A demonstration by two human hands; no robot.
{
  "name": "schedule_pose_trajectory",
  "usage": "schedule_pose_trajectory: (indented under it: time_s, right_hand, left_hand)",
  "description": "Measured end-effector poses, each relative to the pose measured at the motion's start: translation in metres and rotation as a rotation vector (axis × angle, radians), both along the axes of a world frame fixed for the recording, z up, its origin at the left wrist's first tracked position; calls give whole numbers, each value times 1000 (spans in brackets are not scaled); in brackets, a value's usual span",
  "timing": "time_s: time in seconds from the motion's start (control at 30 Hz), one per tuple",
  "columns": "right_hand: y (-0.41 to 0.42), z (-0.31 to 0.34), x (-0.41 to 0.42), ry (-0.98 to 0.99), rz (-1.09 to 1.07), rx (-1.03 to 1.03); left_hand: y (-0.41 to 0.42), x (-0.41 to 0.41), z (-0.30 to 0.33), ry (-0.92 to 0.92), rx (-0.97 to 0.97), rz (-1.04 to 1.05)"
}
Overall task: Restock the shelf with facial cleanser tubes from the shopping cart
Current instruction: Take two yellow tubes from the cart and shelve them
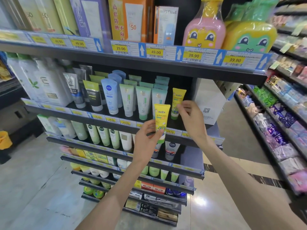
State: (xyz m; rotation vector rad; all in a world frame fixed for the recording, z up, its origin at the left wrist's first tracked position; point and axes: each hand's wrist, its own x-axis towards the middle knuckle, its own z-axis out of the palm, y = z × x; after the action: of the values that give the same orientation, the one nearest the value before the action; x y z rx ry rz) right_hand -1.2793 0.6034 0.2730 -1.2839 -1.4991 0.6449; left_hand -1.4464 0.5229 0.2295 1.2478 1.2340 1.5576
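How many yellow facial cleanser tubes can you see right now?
2. One yellow tube is held by the left hand in front of the shelf edge. The other yellow tube stands on the shelf, touched by the right hand. More may be hidden behind.

- The left hand (147, 138) covers the lower middle of the yellow tube (160, 122) it holds.
- The right hand (191, 118) hides the lower right side of a second yellow tube (177, 100) on the shelf.
- Small print on the price labels (193, 55) is too fine to read.
- The sunscreen boxes (131, 19) are cut off by the top edge.
- Packets on the right-hand shelves (282, 123) are blurred.
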Motion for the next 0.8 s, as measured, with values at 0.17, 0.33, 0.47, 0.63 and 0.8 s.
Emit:
schedule_pose_trajectory:
  time_s: [0.17, 0.33, 0.47, 0.63, 0.8]
  right_hand:
    - [-39, 12, 0, 88, 294, -44]
    - [-41, 24, 6, 191, 267, -37]
    - [-26, 40, 16, 315, 158, 35]
    - [-1, 30, 19, 235, 88, 53]
    - [9, -1, 15, 39, 84, 28]
  left_hand:
    - [2, 14, 2, 24, 21, -51]
    - [1, 20, 7, 86, 84, -72]
    - [10, 1, -6, 416, 168, 202]
    - [23, -24, -37, 840, 262, 327]
    - [28, -25, -40, 848, 287, 345]
